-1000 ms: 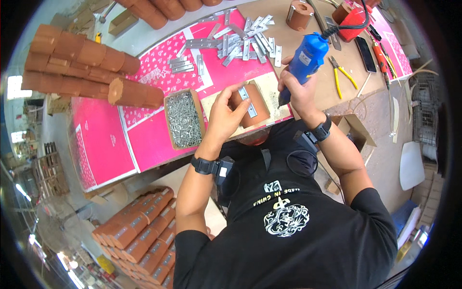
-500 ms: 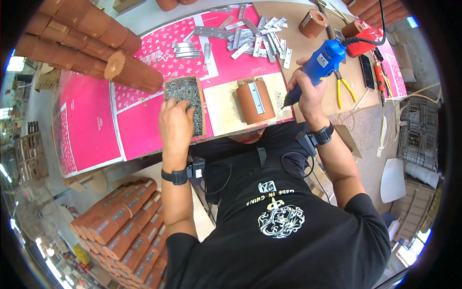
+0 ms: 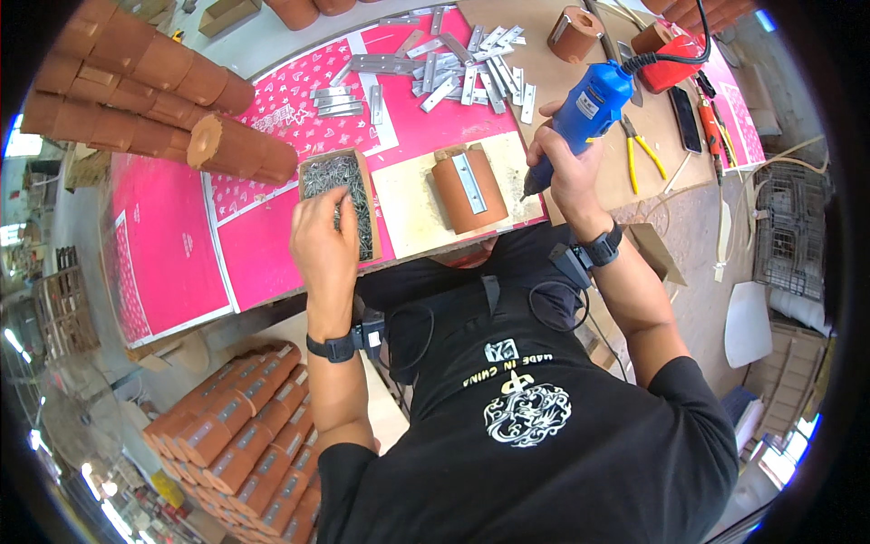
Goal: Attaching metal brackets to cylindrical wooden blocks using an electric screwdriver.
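My left hand (image 3: 324, 238) is over the near part of an open box of screws (image 3: 340, 174), its thumb and fingers curled together in a pinch. Whatever lies between those fingertips is too small to make out. A blue electric screwdriver (image 3: 591, 104) is gripped in my right hand (image 3: 573, 172), its dark tip slanting down to the left. Between the two hands, a terracotta-coloured hollow block (image 3: 488, 201) lies on a pale board (image 3: 408, 213). Along the block's upper face runs a silver metal strip with holes (image 3: 468, 181). The screwdriver tip is apart from the block, on its right.
Loose metal strips (image 3: 453, 72) are scattered at the back. Stacked terracotta blocks (image 3: 145, 91) stand back left, with more piled (image 3: 245, 435) below left. On the right lie yellow-handled pliers (image 3: 642, 159), a phone (image 3: 686, 120) and a red tool (image 3: 669, 65). A cord rises from the screwdriver.
My left hand has drawn back slightly from the screws, its fingers now pinched. The screwdriver in my right hand has shifted slightly left in the view, as has the whole bench.
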### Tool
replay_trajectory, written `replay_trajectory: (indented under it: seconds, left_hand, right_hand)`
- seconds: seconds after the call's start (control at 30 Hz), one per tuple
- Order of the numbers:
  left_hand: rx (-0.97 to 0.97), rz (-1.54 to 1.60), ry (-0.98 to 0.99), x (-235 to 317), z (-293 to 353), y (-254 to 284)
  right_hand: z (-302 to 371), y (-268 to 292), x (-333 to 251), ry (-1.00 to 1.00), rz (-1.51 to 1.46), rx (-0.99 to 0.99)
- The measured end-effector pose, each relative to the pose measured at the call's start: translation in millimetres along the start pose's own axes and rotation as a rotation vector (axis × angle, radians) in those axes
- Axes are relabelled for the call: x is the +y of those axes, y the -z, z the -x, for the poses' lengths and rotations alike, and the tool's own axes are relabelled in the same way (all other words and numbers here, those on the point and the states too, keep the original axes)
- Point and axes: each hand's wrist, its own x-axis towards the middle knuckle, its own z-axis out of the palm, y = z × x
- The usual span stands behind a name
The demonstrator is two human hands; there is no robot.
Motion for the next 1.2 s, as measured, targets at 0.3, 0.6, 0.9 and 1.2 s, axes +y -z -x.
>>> replay_trajectory:
  seconds: [0.3,0.6,0.9,1.2]
  left_hand:
    - [-0.474,1.208,0.283,75,12,-23]
    - [-0.344,1.134,0.145,99,19,-30]
    - [-0.226,1.055,0.085,103,23,-30]
    - [-0.067,0.757,-0.04,96,11,-56]
  right_hand:
    - [-15,-13,-69,0.106,-0.431,-0.109]
    - [-3,-38,-92,0.071,-0.451,-0.258]
    - [4,-43,-94,0.056,-0.354,-0.318]
    - [2,-66,-66,0.175,-0.157,-0.327]
